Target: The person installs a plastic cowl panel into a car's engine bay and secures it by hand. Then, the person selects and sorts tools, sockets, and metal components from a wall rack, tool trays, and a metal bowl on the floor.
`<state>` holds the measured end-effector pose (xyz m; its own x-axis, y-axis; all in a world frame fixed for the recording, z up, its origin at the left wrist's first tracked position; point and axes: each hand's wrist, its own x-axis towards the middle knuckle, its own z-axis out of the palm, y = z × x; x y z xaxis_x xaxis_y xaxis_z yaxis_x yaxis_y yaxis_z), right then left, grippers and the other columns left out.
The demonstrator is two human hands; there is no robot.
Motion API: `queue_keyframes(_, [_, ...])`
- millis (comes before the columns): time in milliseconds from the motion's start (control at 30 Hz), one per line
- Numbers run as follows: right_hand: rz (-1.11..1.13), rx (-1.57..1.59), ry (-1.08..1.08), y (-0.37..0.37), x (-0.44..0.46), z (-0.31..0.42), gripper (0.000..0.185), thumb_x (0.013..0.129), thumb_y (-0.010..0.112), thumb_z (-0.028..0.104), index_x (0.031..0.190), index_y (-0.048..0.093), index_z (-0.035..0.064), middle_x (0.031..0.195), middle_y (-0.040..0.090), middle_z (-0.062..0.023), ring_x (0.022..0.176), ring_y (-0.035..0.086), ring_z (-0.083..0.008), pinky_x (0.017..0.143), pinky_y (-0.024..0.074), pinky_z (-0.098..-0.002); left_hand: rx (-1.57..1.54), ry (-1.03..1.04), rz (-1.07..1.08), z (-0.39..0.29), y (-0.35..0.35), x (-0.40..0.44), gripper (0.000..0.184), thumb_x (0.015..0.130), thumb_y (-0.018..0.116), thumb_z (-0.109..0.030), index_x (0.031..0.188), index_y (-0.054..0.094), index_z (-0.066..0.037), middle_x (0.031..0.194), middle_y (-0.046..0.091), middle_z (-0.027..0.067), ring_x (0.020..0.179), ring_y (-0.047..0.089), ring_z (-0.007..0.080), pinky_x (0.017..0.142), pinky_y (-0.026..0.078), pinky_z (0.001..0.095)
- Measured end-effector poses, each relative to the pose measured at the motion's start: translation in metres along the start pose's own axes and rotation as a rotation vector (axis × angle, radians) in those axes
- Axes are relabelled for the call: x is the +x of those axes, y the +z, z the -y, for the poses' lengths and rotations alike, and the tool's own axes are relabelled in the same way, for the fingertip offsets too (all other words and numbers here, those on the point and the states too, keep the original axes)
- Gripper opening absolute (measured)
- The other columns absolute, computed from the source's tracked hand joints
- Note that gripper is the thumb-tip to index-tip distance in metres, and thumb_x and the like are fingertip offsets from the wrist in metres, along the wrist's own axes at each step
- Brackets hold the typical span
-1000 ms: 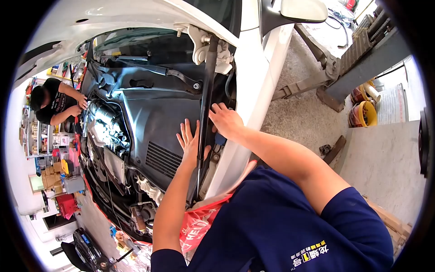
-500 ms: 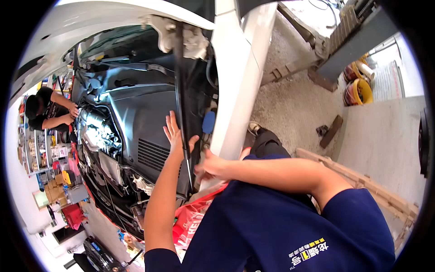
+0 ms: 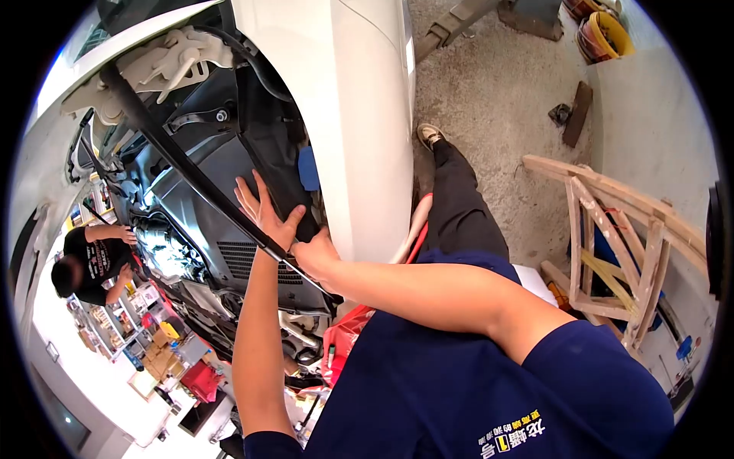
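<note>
1. The left hand (image 3: 269, 216) was open, fingers spread over the dark cover (image 3: 223, 162) and thumb against the black plastic strip (image 3: 266, 149).
2. That strip lay between the cover and the white fender (image 3: 359, 122).
3. The right hand (image 3: 317, 254) was just beside the left thumb, at the strip's near end, fingers bent; whether it gripped anything could not be told.
4. The black rod (image 3: 183, 166) slanted across the left wrist.
5. A blue cap (image 3: 307, 169) was beside the fender.

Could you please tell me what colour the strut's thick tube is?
The strut's thick tube is black, best seen in the head view.
</note>
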<state>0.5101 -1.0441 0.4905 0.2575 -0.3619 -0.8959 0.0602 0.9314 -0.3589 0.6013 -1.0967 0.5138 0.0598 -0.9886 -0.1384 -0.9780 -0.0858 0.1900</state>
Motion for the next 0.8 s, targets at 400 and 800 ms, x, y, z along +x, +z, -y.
queue_keyframes(400, [-0.003, 0.012, -0.1, -0.029, -0.053, 0.018, 0.072, 0.079, 0.063, 0.012, 0.142, 0.032, -0.0027, 0.105, 0.065, -0.0216, 0.101, 0.065, -0.0315, 0.091, 0.0493, -0.0409, -0.016, 0.016, 0.018, 0.003, -0.002, 0.002, 0.121, 0.069, 0.083, -0.046, 0.158, 0.008, -0.013, 0.159, -0.007, 0.0308, 0.146, -0.004, 0.0511, 0.116, 0.004, 0.0614])
queue_keyframes(800, [-0.148, 0.113, -0.048, -0.002, -0.018, 0.007, 0.054, 0.08, 0.066, 0.013, 0.124, 0.045, -0.0078, 0.096, 0.064, -0.0182, 0.079, 0.064, -0.0214, 0.069, 0.0521, -0.0356, 0.01, 0.007, -0.016, 0.001, -0.003, 0.002, 0.121, 0.068, 0.08, -0.055, 0.158, 0.011, -0.014, 0.158, -0.004, 0.0324, 0.145, 0.002, 0.0528, 0.115, 0.012, 0.0611])
